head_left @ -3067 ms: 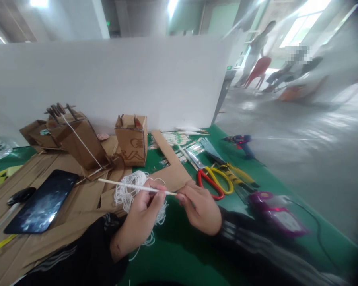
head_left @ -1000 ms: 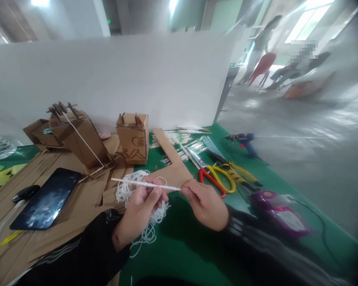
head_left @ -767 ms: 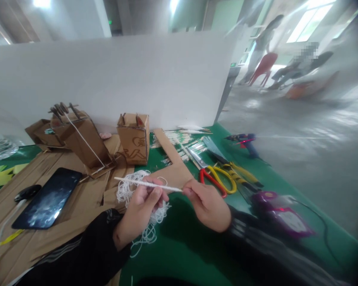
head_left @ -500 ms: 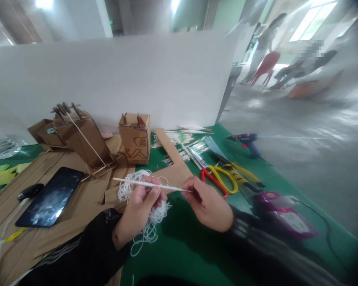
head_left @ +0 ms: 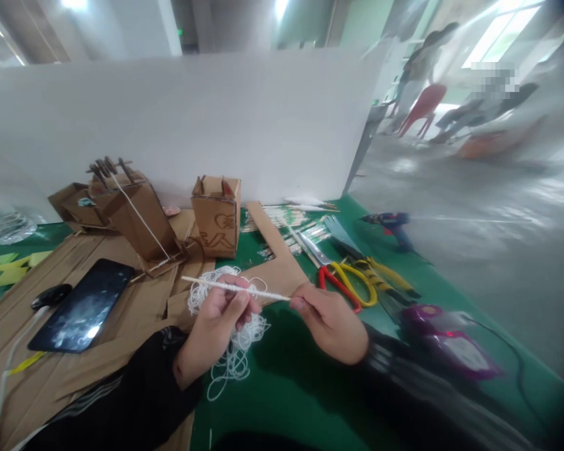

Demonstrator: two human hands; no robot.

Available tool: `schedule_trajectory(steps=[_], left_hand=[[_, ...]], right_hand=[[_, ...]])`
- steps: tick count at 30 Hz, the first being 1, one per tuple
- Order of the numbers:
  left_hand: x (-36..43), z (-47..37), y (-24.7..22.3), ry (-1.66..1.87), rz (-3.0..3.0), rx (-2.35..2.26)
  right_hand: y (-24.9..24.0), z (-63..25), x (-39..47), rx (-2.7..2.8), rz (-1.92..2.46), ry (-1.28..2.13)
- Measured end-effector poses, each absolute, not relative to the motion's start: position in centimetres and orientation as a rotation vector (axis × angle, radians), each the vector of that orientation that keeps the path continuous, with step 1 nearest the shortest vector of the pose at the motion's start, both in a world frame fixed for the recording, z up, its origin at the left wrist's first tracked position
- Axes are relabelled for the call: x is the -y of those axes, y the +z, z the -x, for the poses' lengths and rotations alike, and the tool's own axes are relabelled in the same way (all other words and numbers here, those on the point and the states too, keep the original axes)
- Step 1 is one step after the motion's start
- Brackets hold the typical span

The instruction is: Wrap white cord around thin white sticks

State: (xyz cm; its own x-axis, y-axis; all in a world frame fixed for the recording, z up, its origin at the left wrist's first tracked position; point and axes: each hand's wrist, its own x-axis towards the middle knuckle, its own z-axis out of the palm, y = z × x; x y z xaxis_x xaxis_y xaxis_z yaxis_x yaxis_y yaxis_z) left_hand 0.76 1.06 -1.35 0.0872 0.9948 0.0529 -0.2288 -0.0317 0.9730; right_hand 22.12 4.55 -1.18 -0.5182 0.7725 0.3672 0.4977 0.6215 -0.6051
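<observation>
A thin wooden stick [head_left: 271,295], with white string wound around much of its length, is held level between my two hands. My left hand [head_left: 220,316] pinches it near the middle, thumb on top, and its bare pale end pokes out to the left. At the right tip, the fingers of my right hand [head_left: 329,316] are closed on the stick. A loose tangle of white string [head_left: 237,363] lies under and beside my left hand, on the cardboard and the green tabletop.
Red-and-yellow-handled scissors [head_left: 348,285], pliers [head_left: 390,279] and a glue gun [head_left: 390,225] lie to the right, near a purple device [head_left: 451,341] with a cable. Cardboard boxes [head_left: 216,216] stand at the back. A phone [head_left: 82,307] rests on cardboard at left. Bundled sticks [head_left: 282,218] lie behind.
My right fingers have shifted their grip on the stick's tip, the thumb now pressed against it. My left hand still holds the middle. The whole view has shifted slightly.
</observation>
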Motion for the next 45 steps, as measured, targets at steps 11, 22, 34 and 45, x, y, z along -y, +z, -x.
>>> schedule_trajectory(steps=[11, 22, 34, 45], left_hand=[[-1.26, -0.65, -1.45, 1.278, -1.101, -0.957], [-1.37, -0.48, -1.42, 1.302, -1.093, -0.94], [-1.49, -0.41, -1.4, 1.309, -1.049, -0.936], [-1.48, -0.52, -1.18, 1.332, -1.063, -0.961]], right_hand=[[-1.0, -22.35, -4.83, 2.211, 1.063, 0.554], [-0.8, -22.6, -4.8, 2.22, 1.055, 0.552], [-0.82, -22.92, -5.03, 2.19, 1.071, 0.578], [-0.72, -23.09, -5.17, 2.207, 1.07, 0.597]])
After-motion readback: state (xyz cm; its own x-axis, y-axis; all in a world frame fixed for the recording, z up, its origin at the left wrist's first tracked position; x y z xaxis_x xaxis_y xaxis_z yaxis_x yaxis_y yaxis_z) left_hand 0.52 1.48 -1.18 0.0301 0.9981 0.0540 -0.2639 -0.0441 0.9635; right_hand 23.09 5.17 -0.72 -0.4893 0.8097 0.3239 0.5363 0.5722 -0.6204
